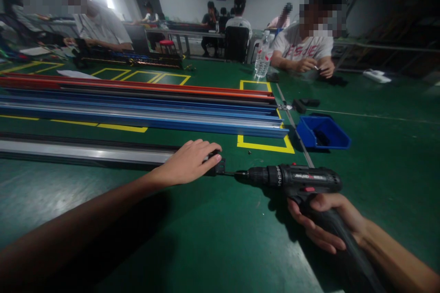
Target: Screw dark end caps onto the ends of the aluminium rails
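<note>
My right hand [330, 224] is wrapped round the handle of a black cordless drill [302, 178] that lies level above the table. Its long thin bit points left and meets a black end piece [221, 166] on a long black and silver rail [89, 151]. Over that end of the rail rests my left hand [192, 160], thumb and fingers closed about it. The fingers cover part of the joint between rail and end piece. Whether the bit sits in a screw is too small to tell.
Behind lie blue rails [172, 116] and orange rails [154, 86]. A blue bin [323, 132] with dark parts stands right, near black blocks [305, 104]. Water bottles [263, 57] stand farther back. Across the green table a person [302, 50] handles a small item; another person [103, 27] sits left.
</note>
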`<control>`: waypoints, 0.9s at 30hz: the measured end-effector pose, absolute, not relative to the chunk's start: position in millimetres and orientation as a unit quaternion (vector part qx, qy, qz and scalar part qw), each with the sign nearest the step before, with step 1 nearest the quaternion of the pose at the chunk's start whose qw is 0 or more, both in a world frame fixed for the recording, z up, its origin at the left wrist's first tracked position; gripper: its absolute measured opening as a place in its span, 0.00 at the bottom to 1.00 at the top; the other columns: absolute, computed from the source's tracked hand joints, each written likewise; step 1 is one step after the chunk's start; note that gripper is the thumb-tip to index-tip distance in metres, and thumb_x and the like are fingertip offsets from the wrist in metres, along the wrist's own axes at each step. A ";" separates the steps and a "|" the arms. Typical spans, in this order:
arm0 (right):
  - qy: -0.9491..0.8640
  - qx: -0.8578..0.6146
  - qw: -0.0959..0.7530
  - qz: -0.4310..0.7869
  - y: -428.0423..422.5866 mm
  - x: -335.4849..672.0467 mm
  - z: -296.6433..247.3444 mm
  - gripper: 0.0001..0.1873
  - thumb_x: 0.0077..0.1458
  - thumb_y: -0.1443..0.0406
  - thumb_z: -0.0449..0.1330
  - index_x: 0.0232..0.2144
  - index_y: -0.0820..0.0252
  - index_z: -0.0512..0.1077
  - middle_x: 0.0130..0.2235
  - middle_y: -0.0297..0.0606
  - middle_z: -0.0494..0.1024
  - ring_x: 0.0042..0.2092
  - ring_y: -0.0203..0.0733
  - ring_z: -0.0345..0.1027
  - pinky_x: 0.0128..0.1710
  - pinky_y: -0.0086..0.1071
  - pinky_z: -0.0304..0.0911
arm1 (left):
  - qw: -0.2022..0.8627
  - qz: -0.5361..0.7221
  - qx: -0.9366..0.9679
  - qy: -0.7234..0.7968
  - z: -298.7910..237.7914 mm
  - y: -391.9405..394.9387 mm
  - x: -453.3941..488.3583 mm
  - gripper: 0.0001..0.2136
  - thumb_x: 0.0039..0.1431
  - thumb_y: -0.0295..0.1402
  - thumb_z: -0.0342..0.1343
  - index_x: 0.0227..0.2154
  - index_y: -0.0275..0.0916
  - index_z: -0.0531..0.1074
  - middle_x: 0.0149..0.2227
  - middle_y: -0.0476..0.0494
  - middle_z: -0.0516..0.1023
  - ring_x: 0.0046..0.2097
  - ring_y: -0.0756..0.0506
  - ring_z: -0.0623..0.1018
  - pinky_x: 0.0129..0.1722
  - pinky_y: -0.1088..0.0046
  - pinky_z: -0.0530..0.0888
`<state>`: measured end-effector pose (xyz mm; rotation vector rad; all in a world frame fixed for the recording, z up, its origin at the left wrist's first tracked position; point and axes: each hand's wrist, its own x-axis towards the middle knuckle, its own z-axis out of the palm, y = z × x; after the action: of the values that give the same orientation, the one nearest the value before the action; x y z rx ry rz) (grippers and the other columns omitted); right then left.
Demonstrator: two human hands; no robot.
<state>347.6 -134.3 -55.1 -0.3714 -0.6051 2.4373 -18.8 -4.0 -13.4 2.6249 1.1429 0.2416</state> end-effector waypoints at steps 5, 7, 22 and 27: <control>-0.235 -0.143 0.296 0.915 -133.7 348.5 -56.3 0.19 0.62 0.66 0.51 0.47 0.73 0.74 0.34 0.42 0.76 0.18 0.29 0.67 0.23 0.25 0.71 | 0.084 0.077 0.913 0.392 -14.4 -7.0 -15.6 0.21 0.74 0.45 0.37 0.57 0.42 0.69 0.49 0.41 0.78 0.50 0.39 0.75 0.50 0.57 0.68; -0.240 -0.147 0.295 0.913 -133.3 348.8 -56.5 0.18 0.62 0.65 0.51 0.47 0.73 0.74 0.34 0.42 0.76 0.18 0.29 0.66 0.23 0.25 0.71 | 0.063 0.073 0.916 0.390 -15.2 -8.0 -14.1 0.21 0.74 0.44 0.37 0.57 0.40 0.69 0.49 0.39 0.79 0.49 0.38 0.75 0.50 0.57 0.69; -0.264 -0.195 0.290 0.899 -133.3 351.8 -55.4 0.19 0.59 0.64 0.55 0.46 0.72 0.76 0.33 0.42 0.77 0.17 0.29 0.65 0.25 0.28 0.73 | 0.054 0.082 0.919 0.383 -16.6 -7.8 -14.7 0.23 0.75 0.43 0.36 0.58 0.38 0.68 0.49 0.38 0.78 0.48 0.38 0.76 0.49 0.56 0.71; -0.268 -0.210 0.292 0.894 -133.3 352.2 -55.4 0.19 0.59 0.63 0.56 0.46 0.72 0.76 0.34 0.43 0.77 0.18 0.30 0.67 0.26 0.28 0.73 | 0.102 0.082 0.911 0.390 -14.6 -4.2 -17.0 0.22 0.74 0.46 0.37 0.56 0.41 0.69 0.49 0.40 0.78 0.49 0.39 0.75 0.50 0.56 0.71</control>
<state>352.2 -133.3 -55.4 -0.5608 -0.7157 2.3819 -17.0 -4.2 -14.6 2.6913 1.1513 0.2424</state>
